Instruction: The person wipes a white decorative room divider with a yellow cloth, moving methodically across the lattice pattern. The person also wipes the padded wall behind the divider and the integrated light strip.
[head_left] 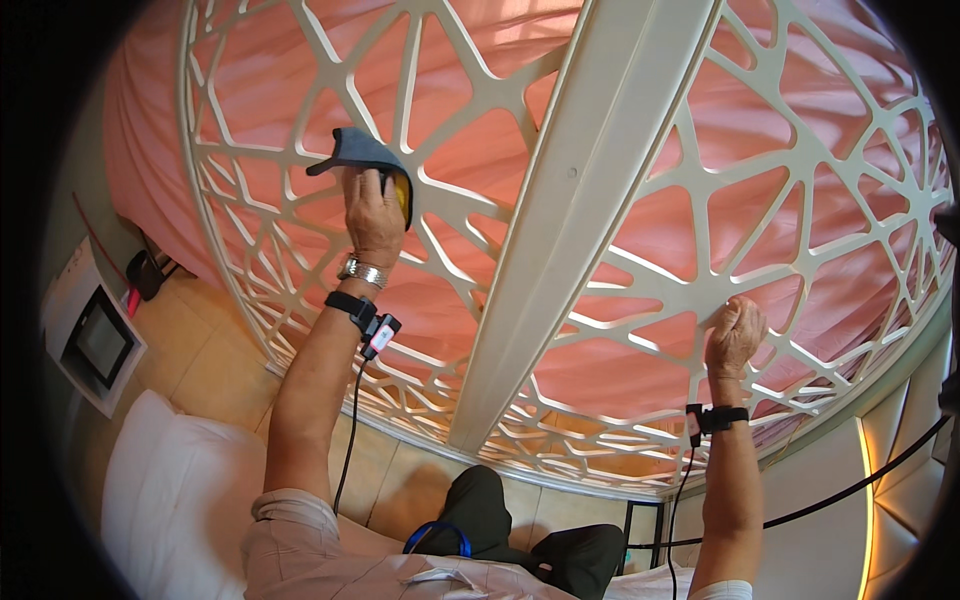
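Note:
In front of me stands a white lattice screen [445, 195] with irregular openings. My left hand [375, 225] is closed on a grey-blue cloth [362, 150] and presses it against the lattice, left of the wide white post [585, 200]. Something yellow [403, 195] shows at the cloth's inner side, partly hidden by the fingers. On the other side of the post, my right hand [737, 338] is closed round a bar of the lattice, fingertips curled out of sight. Straps with small devices and cables sit on both wrists.
Pink draped fabric [660, 235] hangs behind the screen. A white bed or cushion [170, 490] is at lower left, near a white box with a dark frame [97, 335]. Lit wall panels [890, 480] are at right. A black cable [850, 490] crosses lower right.

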